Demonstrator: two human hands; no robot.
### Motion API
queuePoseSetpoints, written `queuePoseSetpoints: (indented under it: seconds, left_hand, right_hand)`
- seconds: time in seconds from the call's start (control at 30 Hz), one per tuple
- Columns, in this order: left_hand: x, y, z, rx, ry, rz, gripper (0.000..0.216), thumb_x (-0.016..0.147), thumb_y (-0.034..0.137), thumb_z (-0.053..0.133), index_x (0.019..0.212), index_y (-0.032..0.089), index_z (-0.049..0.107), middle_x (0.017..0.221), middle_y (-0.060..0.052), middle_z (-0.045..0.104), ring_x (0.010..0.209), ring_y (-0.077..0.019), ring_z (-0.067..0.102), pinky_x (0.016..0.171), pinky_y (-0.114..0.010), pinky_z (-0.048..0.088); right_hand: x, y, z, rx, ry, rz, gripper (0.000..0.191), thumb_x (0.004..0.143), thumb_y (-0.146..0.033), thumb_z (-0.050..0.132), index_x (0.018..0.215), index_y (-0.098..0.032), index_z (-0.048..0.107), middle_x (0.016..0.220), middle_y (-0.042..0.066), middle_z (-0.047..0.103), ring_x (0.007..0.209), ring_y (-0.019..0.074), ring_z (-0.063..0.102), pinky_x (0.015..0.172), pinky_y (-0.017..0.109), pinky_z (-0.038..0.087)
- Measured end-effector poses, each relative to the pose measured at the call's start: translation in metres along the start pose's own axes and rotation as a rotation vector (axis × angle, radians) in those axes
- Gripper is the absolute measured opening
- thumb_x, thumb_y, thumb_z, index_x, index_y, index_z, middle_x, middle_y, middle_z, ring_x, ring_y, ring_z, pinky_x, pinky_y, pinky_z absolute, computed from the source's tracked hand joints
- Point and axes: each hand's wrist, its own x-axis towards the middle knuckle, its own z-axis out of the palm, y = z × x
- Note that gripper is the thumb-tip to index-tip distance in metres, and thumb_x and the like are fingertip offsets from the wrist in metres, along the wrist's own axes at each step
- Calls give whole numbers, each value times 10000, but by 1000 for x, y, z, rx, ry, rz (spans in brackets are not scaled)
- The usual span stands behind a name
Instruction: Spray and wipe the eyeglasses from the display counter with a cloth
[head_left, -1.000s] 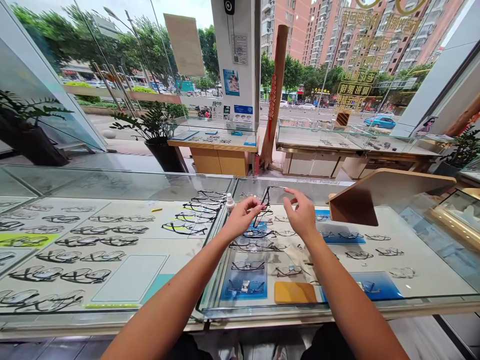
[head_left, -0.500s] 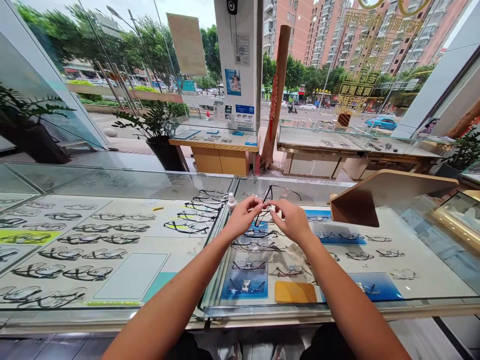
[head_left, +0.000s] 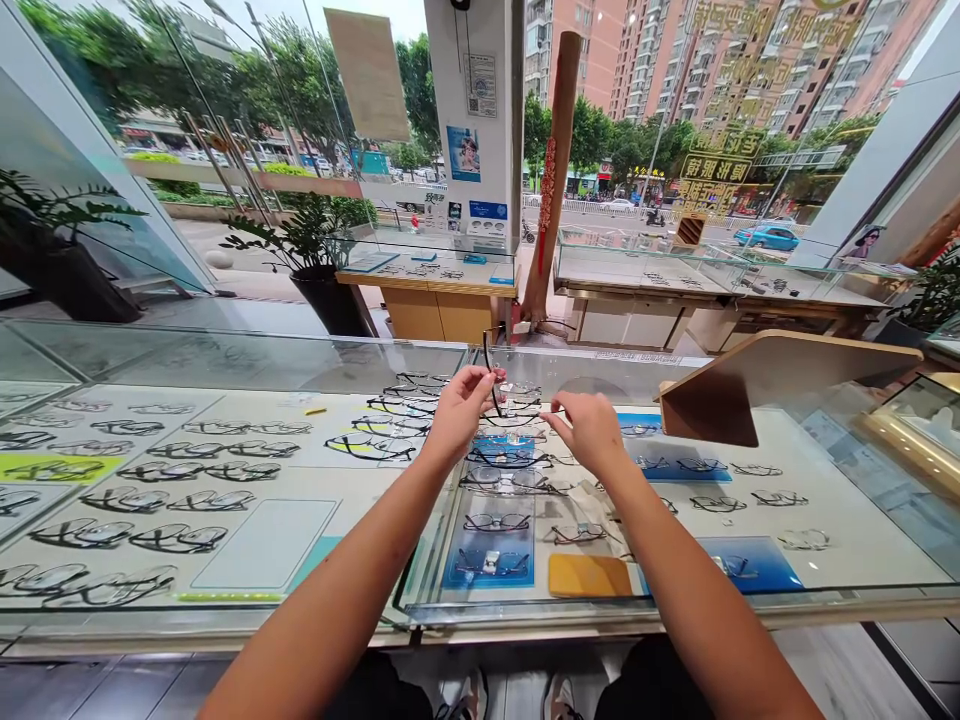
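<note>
My left hand (head_left: 455, 408) and my right hand (head_left: 592, 430) hold one thin dark pair of glasses (head_left: 504, 385) above the glass display counter (head_left: 315, 365). The left fingers pinch the frame near its front, which stands up beside them. The right fingers pinch a temple that runs across toward the left hand. Under the glass, right below my hands, lie rows of other glasses (head_left: 510, 485) on blue pads.
More rows of glasses (head_left: 150, 490) fill the left case. A wooden mirror stand (head_left: 750, 385) sits on the counter at right. A yellow cloth (head_left: 589, 575) lies in the case near me. Other counters, potted plants and a window stand beyond.
Both hands have moved slightly left and apart. The glasses have turned in my fingers, the frame front now up by my left hand and one temple drawn out to my right hand.
</note>
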Motion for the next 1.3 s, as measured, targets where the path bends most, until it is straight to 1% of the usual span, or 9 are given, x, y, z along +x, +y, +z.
queuePoseSetpoints:
  seconds: [0.2, 0.37, 0.5, 0.83, 1.0, 1.07, 1.17, 1.23, 1.3]
  left_hand:
    - [-1, 0, 1, 43, 12, 14, 447, 792, 586, 818, 935, 215, 615, 1158, -84, 720, 1106, -237, 679, 904, -401, 626]
    - [-12, -3, 11, 149, -32, 34, 390, 846, 565, 775, 944, 206, 658, 1144, -65, 707, 842, -151, 655, 792, -313, 582]
    - [-22, -5, 21, 109, -98, 15, 347, 845, 520, 782, 914, 197, 673, 1206, -70, 680, 828, -143, 640, 772, -308, 571]
    - [-30, -6, 30, 43, -170, -114, 276, 773, 429, 809, 817, 189, 680, 1311, -83, 666, 926, -190, 663, 767, -316, 585]
    - [-31, -1, 29, 206, -168, 63, 238, 859, 446, 719, 830, 211, 736, 1252, -100, 688, 1118, -281, 655, 900, -398, 579]
    - [-32, 7, 27, 381, -105, 233, 211, 915, 416, 665, 869, 232, 756, 1208, -96, 692, 1187, -297, 631, 1027, -437, 527]
    - [-27, 15, 17, 641, 176, 451, 122, 929, 310, 645, 997, 246, 723, 1224, -95, 658, 1247, -315, 586, 1171, -482, 402]
    - [-20, 14, 7, 730, 381, 469, 240, 883, 240, 671, 1123, 241, 657, 1271, -110, 620, 1291, -336, 541, 1191, -508, 357]
    - [-10, 6, -5, 748, 471, 375, 406, 832, 199, 691, 1222, 232, 582, 1310, -129, 596, 1308, -344, 520, 1172, -519, 357]
  right_hand:
    - [-2, -6, 0, 39, 28, 1, 231, 1016, -421, 653, 934, -208, 679, 842, 39, 751, 756, 207, 620, 744, 353, 299]
    - [-6, -24, 1, 245, 125, 19, 320, 985, -465, 660, 1177, -216, 720, 1013, 81, 731, 921, 252, 658, 815, 372, 437]
    - [-7, -35, 5, 347, 166, -18, 407, 968, -421, 689, 1322, -223, 678, 1207, 124, 697, 1115, 295, 638, 975, 432, 497]
    - [-8, -41, 10, 520, 237, -30, 151, 1012, -319, 619, 1076, -258, 741, 1123, 74, 781, 1044, 267, 662, 949, 432, 515]
    - [-8, -41, 10, 541, 252, 25, 183, 1024, -376, 600, 1025, -262, 742, 1053, 74, 783, 1020, 270, 666, 937, 431, 521]
    - [-8, -40, 9, 538, 262, 48, 202, 1031, -392, 589, 1030, -262, 744, 1051, 77, 784, 1024, 271, 668, 945, 434, 516]
    - [-7, -38, 7, 542, 283, 63, 222, 1047, -384, 562, 993, -257, 735, 1045, 73, 784, 1018, 261, 663, 961, 430, 496]
    - [-7, -37, 6, 542, 293, 71, 253, 1060, -384, 534, 941, -251, 713, 1012, 69, 775, 987, 254, 655, 943, 422, 485]
    - [-6, -37, 6, 537, 294, 76, 282, 1071, -395, 511, 911, -248, 692, 983, 68, 762, 965, 250, 644, 923, 414, 477]
